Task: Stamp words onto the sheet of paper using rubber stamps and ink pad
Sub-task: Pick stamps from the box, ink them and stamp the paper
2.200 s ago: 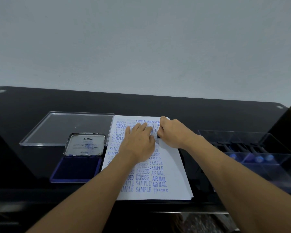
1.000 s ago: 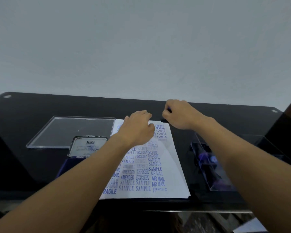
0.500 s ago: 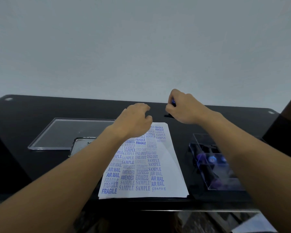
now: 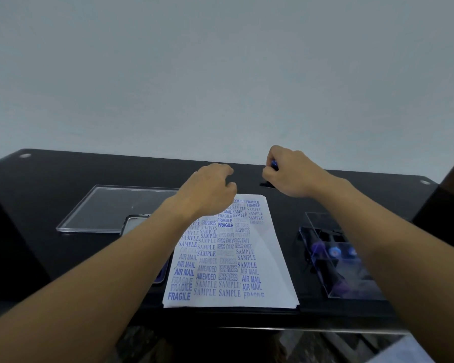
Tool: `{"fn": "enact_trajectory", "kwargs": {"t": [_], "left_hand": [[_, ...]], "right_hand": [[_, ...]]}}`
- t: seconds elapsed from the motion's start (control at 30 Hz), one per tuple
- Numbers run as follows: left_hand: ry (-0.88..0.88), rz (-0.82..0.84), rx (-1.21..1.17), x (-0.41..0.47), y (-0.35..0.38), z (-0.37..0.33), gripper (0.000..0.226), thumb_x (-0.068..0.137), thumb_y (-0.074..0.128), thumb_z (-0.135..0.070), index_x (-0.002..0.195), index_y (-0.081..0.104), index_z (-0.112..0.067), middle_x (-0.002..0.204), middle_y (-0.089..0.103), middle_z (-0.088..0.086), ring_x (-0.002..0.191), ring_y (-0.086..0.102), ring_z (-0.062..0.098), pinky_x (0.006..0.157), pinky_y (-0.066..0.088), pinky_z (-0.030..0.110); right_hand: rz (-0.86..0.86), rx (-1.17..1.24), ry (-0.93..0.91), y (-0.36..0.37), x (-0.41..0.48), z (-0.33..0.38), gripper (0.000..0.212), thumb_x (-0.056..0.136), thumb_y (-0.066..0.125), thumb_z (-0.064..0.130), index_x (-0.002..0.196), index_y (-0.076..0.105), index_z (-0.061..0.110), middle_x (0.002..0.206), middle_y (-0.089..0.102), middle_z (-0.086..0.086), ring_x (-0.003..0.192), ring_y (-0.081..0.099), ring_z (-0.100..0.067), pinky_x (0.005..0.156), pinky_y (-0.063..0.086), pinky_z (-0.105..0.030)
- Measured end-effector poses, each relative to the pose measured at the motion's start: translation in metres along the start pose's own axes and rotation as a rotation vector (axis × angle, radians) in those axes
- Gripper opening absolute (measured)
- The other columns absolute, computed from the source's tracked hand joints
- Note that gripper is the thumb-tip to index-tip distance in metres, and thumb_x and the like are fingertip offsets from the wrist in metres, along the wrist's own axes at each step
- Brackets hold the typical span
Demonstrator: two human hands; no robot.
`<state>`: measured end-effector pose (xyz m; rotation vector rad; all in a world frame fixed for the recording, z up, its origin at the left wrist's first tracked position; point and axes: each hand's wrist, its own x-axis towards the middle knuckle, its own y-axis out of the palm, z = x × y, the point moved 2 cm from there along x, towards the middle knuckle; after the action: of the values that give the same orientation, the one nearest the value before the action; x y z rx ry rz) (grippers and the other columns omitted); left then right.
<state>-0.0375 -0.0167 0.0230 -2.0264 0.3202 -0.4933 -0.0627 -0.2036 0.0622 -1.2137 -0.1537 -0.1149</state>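
A white sheet of paper [image 4: 270, 260] lies on the black table, covered with several blue stamped words. My right hand [image 4: 290, 174] hovers above the table beyond the sheet's far right corner and grips a rubber stamp [image 4: 272, 171]; its blue knob and black base peek out from my fingers. My left hand [image 4: 210, 189] hangs in the air over the sheet's far left part, fingers loosely curled, holding nothing. The ink pad [image 4: 135, 224] lies left of the sheet, mostly hidden behind my left forearm.
A clear acrylic lid [image 4: 110, 208] lies flat at the left, behind the ink pad. A clear box [image 4: 336, 260] with several blue-knobbed stamps stands right of the sheet, partly behind my right forearm. The table's near edge [image 4: 273, 327] runs just below the paper.
Both hands have lifted off the paper and moved away from me. My right hand carried the stamp up off the sheet's top right corner. My view has tilted and shifted.
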Motion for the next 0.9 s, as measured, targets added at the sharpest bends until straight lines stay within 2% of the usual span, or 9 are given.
{"fn": "enact_trajectory", "kwargs": {"t": [0.2,0.37,0.5,0.73,0.9], "left_hand": [[0.001,-0.011,0.005,-0.005,-0.004,0.005,0.048,0.100,0.042,-0.030,0.146,0.043,-0.018,0.152,0.042,-0.001,0.137,0.041,0.018,0.111,0.035,0.036],[-0.027,-0.038,-0.012,-0.019,-0.012,0.022,0.048,0.101,0.043,-0.031,0.147,0.041,-0.019,0.153,0.041,-0.001,0.138,0.040,0.018,0.111,0.034,0.035],[-0.097,-0.052,-0.058,-0.037,-0.025,0.048,0.048,0.101,0.043,-0.030,0.148,0.039,-0.019,0.154,0.040,-0.001,0.137,0.042,0.017,0.112,0.037,0.037],[-0.217,-0.098,-0.032,-0.076,-0.050,0.102,0.050,0.102,0.045,-0.029,0.150,0.038,-0.017,0.155,0.038,-0.001,0.141,0.036,0.017,0.113,0.030,0.033],[-0.278,-0.128,-0.049,-0.107,-0.059,0.127,0.047,0.101,0.048,-0.027,0.146,0.043,-0.015,0.150,0.044,0.002,0.136,0.040,0.018,0.109,0.032,0.031]], "right_hand": [[0.013,0.008,0.002,0.005,-0.003,0.012,0.011,0.097,0.045,0.027,0.092,0.049,0.019,0.088,0.061,-0.003,0.072,0.055,-0.021,0.059,0.042,-0.031],[0.099,0.043,-0.037,0.020,-0.009,0.036,0.009,0.098,0.046,0.026,0.092,0.048,0.019,0.089,0.060,-0.004,0.070,0.053,-0.018,0.060,0.042,-0.030],[0.173,0.062,-0.074,0.040,-0.011,0.062,0.009,0.099,0.044,0.027,0.095,0.047,0.019,0.091,0.061,-0.002,0.073,0.055,-0.019,0.062,0.044,-0.032],[0.256,0.074,-0.193,0.073,-0.013,0.119,0.015,0.103,0.041,0.026,0.102,0.045,0.012,0.092,0.062,-0.011,0.070,0.052,-0.021,0.062,0.044,-0.036],[0.272,0.083,-0.257,0.090,-0.013,0.150,0.023,0.106,0.042,0.036,0.104,0.047,0.014,0.091,0.060,-0.006,0.075,0.058,-0.021,0.063,0.045,-0.034]]}}
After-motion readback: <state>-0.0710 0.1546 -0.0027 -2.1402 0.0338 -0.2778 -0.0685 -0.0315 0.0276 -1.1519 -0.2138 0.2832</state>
